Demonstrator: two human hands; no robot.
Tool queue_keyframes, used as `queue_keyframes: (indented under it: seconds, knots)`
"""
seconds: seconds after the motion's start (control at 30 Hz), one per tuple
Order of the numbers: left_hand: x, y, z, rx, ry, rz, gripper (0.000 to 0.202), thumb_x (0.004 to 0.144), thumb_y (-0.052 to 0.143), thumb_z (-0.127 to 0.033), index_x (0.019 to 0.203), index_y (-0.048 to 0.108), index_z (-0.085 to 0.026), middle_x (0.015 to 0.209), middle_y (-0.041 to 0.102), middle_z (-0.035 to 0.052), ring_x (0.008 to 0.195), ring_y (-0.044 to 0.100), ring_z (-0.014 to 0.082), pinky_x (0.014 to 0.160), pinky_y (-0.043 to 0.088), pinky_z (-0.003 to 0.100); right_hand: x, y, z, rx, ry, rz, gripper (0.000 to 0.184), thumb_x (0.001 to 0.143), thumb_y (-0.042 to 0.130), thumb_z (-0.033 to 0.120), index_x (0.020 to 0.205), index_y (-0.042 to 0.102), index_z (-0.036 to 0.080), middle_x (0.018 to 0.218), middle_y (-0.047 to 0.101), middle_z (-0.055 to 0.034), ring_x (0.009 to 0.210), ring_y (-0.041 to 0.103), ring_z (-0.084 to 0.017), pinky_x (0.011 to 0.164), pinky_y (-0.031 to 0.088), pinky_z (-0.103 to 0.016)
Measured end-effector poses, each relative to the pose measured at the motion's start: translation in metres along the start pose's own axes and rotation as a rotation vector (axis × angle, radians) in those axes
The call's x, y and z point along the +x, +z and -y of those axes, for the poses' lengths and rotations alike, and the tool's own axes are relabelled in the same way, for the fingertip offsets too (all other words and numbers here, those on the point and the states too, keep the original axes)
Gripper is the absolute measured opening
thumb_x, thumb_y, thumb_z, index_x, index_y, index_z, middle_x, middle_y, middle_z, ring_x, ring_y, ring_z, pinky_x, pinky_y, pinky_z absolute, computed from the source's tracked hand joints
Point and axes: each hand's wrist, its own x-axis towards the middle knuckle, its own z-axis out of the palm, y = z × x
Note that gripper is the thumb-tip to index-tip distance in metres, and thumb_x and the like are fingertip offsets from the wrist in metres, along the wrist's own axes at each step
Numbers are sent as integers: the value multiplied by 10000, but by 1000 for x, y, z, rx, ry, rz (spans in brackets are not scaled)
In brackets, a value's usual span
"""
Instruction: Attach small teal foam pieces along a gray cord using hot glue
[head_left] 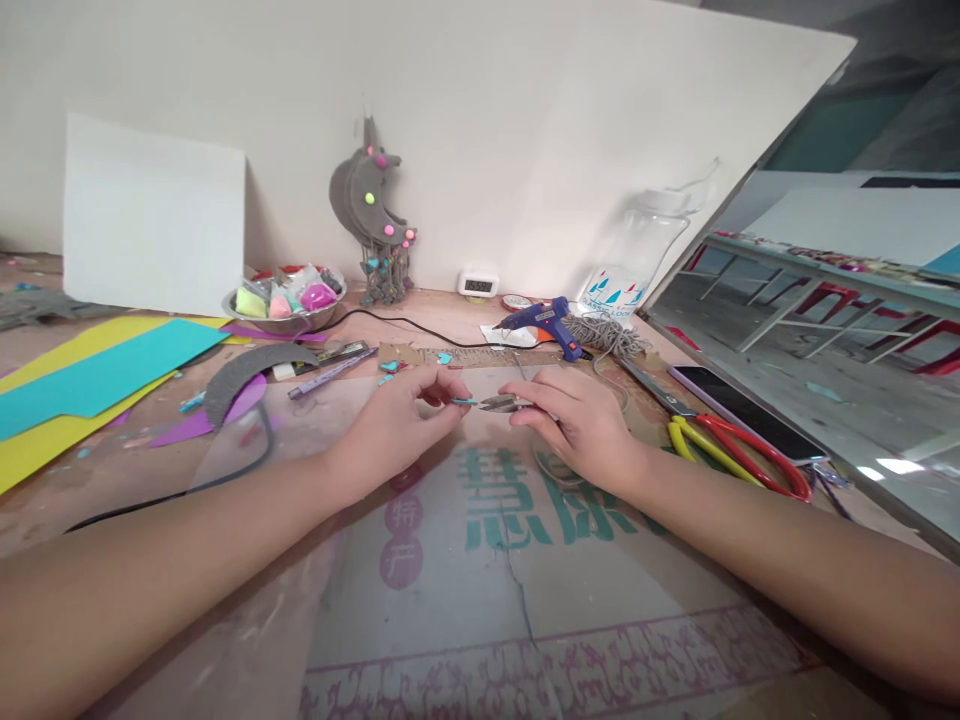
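My left hand (420,405) pinches a small flat blue piece (463,402) between thumb and fingertips. Facing it, my right hand (570,420) is closed on small metal snips (499,403), whose pointed blades reach left to the blue piece's edge. Whether the blades touch the piece I cannot tell. The handles are hidden in my palm. Both hands are held above a clear plastic sheet (442,620) over printed cardboard. Small blue cut-outs (388,367) lie just beyond my left hand, beside a ruler (480,356).
Behind my hands are a blue glue gun (551,325), grey yarn (607,335) and a glass jug (637,250). Large red-and-yellow scissors (750,455) and a phone (750,412) lie right. Coloured sheets (112,375), a bowl (300,318) and a grey curved strip (251,375) are left.
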Motion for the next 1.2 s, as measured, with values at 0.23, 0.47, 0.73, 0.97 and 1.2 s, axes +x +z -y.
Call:
queue_keyframes:
  seconds: [0.23,0.47,0.73,0.97,1.2]
  knots:
    - [-1,-1,-3,-8,1,16,88,798,545,-230,854,608,-206,858,639,-24,780,576,120,703,454,248,0,1,0,0,-4,15,303,903,482,371,976,648,128,699,589,-42,654,517,-150,614,363,-277]
    - [-2,-1,-2,-16,14,32,109,802,533,-257,862,610,-206,868,639,-10,811,578,143,719,455,269,-1,1,0,-14,11,47,295,894,499,385,986,649,148,711,595,-41,668,522,-154,626,368,-276]
    - [-1,0,-3,-31,1,53,100,800,531,-253,852,599,-201,836,620,-7,777,571,138,694,454,258,0,1,1,-18,-9,36,282,904,486,372,966,651,151,700,597,-41,654,518,-147,626,368,-271]
    - [-2,0,-2,-35,13,54,102,799,534,-254,855,599,-200,827,614,-12,766,567,131,691,453,254,0,1,1,-17,-6,41,285,901,491,380,958,653,152,690,587,-34,652,507,-144,625,362,-269]
    - [-1,0,-1,-56,-3,71,108,799,535,-268,858,597,-202,836,618,-10,743,571,128,678,464,253,-3,2,-1,-2,12,65,277,900,494,375,971,654,161,701,590,-36,659,506,-148,634,363,-274]
